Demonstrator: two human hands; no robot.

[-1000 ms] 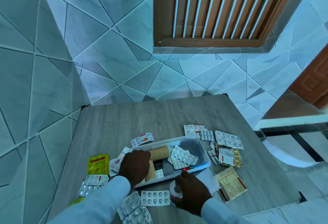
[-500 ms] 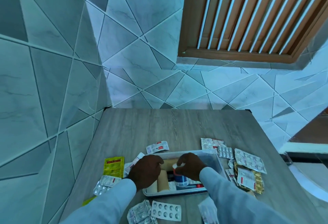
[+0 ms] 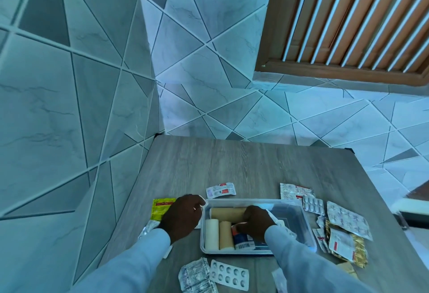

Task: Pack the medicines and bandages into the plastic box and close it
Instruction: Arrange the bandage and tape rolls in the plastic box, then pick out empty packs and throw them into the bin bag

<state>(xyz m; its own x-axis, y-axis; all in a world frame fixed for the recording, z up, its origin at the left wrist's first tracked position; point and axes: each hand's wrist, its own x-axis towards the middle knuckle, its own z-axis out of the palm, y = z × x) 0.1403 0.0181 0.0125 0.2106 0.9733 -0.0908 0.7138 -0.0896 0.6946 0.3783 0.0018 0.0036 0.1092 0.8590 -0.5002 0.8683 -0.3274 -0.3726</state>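
Note:
The clear plastic box (image 3: 306, 224) lies open on the grey table. Inside it are a beige bandage roll (image 3: 226, 214) lying crosswise, a white roll (image 3: 211, 234) and a second beige roll (image 3: 225, 235) side by side. My right hand (image 3: 256, 223) is inside the box, fingers curled over the top of a small blue-labelled container (image 3: 243, 241) that stands next to the rolls. My left hand (image 3: 182, 216) is outside the box by its far left corner, fingers curled downward. What is under that hand is hidden.
Loose medicine packs ring the box: a yellow sachet (image 3: 162, 208), a white strip (image 3: 220, 190), blister packs (image 3: 313, 204) and gold foil packs (image 3: 346, 246) on the right, a round-pill blister (image 3: 229, 277) and crumpled foil strips (image 3: 197, 278) in front. Tiled walls stand left and behind.
My right hand lifted the small container from the table in front of the box and brought it into the box. My left hand moved out of the box to its left corner.

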